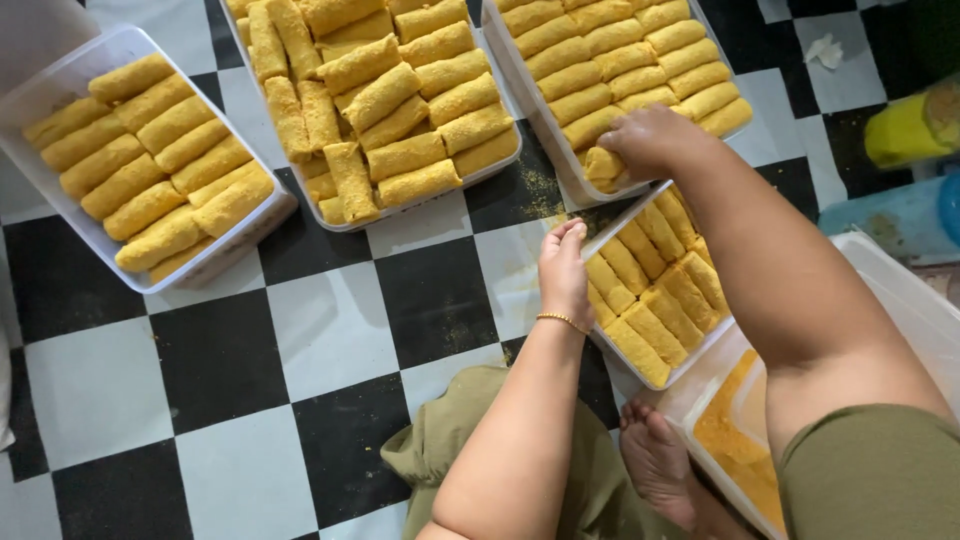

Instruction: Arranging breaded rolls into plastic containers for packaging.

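Hands: left pinched on near tray's rim, right grasping breaded roll at far tray's edge

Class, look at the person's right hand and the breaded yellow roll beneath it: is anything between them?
Nothing visible: the right hand rests directly on the breaded yellow roll at the near corner of the clear plastic tray.
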